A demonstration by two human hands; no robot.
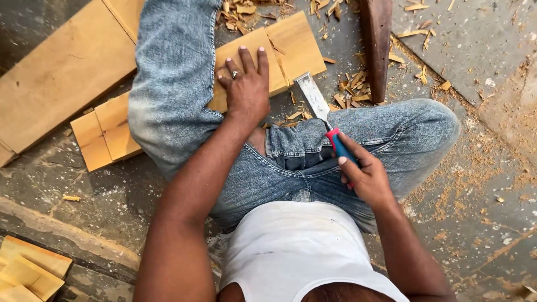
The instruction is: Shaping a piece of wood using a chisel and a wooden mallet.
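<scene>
Plank (61,72) far left on the floor (475,223). Board (279,50) lies under the left knee, running out both sides of the leg. Left hand (246,84) flat on the board, fingers spread, gripping nothing. Right hand (363,176) closed round the chisel (324,114) handle, blade tip touching the board's near edge. Chips (352,89) beyond.

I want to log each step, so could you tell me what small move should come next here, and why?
Probably bring the chisel over to the wooden plank. The left hand already presses flat on the plank, while the right hand holds the chisel by its handle, blade off the wood beside the knee.
</scene>
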